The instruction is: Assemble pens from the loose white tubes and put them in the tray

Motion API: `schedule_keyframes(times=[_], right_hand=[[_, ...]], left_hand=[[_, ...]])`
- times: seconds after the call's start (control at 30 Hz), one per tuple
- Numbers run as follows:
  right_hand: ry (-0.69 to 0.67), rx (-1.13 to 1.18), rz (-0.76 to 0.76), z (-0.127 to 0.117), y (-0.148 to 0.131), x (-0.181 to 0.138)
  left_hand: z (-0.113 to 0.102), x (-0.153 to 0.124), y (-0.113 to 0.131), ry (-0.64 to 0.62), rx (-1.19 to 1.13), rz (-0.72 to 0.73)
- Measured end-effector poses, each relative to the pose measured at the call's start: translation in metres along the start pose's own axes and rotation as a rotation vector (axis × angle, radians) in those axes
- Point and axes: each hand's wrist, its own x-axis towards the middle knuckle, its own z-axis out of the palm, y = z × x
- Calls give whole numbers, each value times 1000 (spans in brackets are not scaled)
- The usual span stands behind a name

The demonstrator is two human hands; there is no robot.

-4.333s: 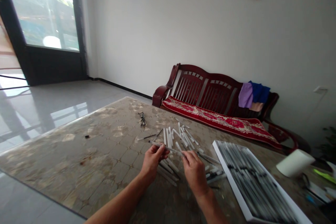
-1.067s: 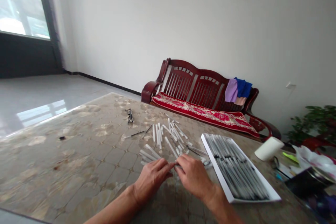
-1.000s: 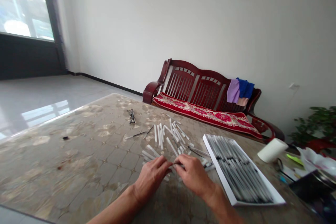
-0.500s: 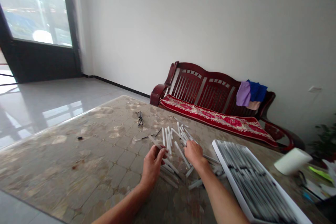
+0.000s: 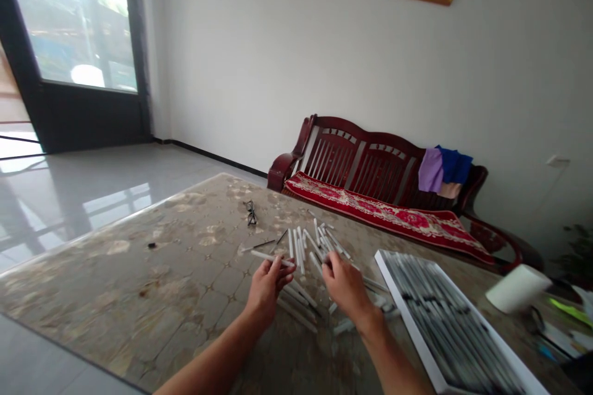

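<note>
My left hand [image 5: 266,287] is closed on a slim white pen-like tube [image 5: 262,254], which points away to the left just above the table. My right hand [image 5: 345,281] is pinched shut close beside it; what its fingers hold, if anything, is hidden. Between and beyond both hands lie several loose white tubes [image 5: 296,244], some side by side, others crossed in a heap. More tubes, some with dark tips [image 5: 303,296], lie beneath my left hand. Near my right forearm are clear caps or short pieces [image 5: 345,326], partly covered by the arm.
A white box [image 5: 438,376] packed with rows of grey pen-like sticks stands at the right. Behind it lies a white paper roll [image 5: 517,288]. Folded glasses [image 5: 251,213] rest further back on the patterned table [image 5: 185,296]. A red wooden bench [image 5: 365,148] stands along the far side.
My left hand has turned the tube to lie flatter. My right hand has drawn back slightly from the heap, its fingers now turned toward the left hand. The view has shifted slightly.
</note>
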Motion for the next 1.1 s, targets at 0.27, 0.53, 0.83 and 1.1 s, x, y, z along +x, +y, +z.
schedule_keyframes(times=[0.27, 0.53, 0.83, 1.1], right_hand=[[155, 417, -88, 10, -11, -37], [307, 467, -192, -24, -3, -31], [327, 277, -183, -65, 7, -43], [262, 63, -230, -74, 12, -51]], left_hand=[[0, -5, 1, -68, 50, -6], [-14, -11, -11, -260, 901, 675], [-20, -12, -3, -252, 1375, 980], [-19, -15, -1, -363, 1551, 1023]])
